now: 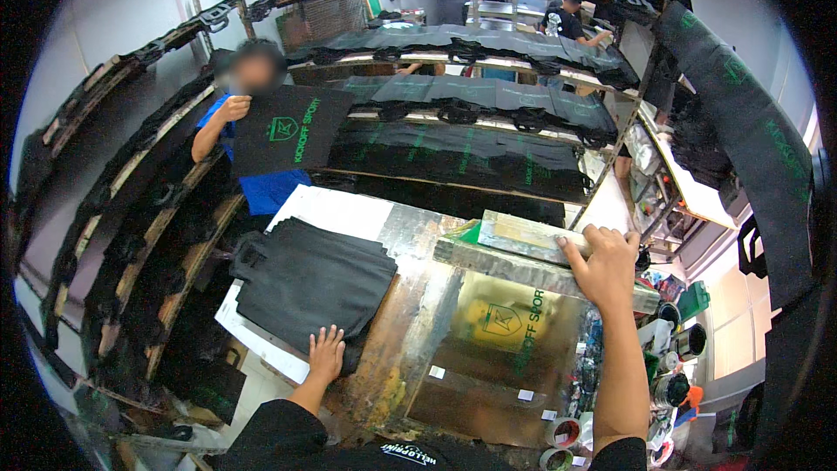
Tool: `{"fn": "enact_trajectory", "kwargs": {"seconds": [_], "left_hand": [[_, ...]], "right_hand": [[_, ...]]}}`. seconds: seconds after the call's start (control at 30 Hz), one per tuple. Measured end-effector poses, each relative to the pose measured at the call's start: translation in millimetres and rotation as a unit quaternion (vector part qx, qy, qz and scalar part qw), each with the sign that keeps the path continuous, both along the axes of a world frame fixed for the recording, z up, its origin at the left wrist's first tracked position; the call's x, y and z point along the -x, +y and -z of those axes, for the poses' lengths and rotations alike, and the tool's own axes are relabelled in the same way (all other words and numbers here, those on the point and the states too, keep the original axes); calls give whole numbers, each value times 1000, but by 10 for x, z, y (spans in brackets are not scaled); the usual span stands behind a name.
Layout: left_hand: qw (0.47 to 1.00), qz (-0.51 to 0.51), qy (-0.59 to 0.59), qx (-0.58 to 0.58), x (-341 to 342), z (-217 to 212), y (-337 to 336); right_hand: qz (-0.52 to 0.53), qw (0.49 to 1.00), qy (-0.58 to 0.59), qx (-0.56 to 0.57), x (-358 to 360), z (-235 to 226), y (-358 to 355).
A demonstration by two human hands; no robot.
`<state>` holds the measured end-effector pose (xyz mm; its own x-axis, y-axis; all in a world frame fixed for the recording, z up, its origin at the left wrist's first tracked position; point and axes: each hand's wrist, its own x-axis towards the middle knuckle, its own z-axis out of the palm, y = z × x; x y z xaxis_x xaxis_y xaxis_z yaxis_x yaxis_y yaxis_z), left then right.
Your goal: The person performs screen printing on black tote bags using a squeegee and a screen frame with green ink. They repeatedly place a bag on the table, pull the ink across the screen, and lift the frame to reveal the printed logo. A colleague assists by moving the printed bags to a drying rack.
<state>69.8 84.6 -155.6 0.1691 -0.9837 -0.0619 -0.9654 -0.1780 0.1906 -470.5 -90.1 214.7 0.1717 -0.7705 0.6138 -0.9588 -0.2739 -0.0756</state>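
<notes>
My left hand (327, 353) lies flat, fingers spread, on the near edge of a stack of black fabric bags (318, 275). The stack rests on a white board at the table's left. My right hand (603, 263) is closed round the right end of a wooden squeegee (527, 238). Just below it runs the wooden bar of a printing screen frame (523, 263), with green ink beside the squeegee's left end. On the printing base (488, 392) in front of the frame, a green logo print (510, 321) shows over a yellowish patch.
Across the table, a person in blue (218, 126) holds up a black bag (292, 131) with a green print. Racks (462, 118) of printed black bags stand behind and left. Tape rolls (558, 458) and cans (691, 340) sit at right. Another person (567, 22) is far back.
</notes>
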Motion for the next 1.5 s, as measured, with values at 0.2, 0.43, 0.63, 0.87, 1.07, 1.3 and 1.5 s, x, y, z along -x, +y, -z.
{"fn": "enact_trajectory", "kwargs": {"seconds": [0.2, 0.43, 0.63, 0.87, 1.07, 1.3, 1.5], "left_hand": [[987, -63, 147, -18, -308, -195, -198], [984, 101, 144, -38, 947, -976, -761], [961, 99, 221, -133, 2808, -400, -859], [956, 283, 66, 37, 2959, -47, -502], [981, 186, 39, -33, 2077, -8, -393], [954, 287, 68, -55, 2721, 2, -717], [928, 364, 41, -60, 3483, 61, -1115]], "right_hand": [[-10, 1000, -30, -1, -17, -32, -103], [-4, 1000, -30, 2, 30, -77, -123], [-11, 1000, -13, 12, 56, -16, -140], [-8, 1000, -29, 2, 176, 149, -173], [-11, 999, -17, -25, 49, 108, -114], [-1, 1000, -13, -17, 146, 58, -42], [-9, 999, -19, -28, 105, 18, -35]]}}
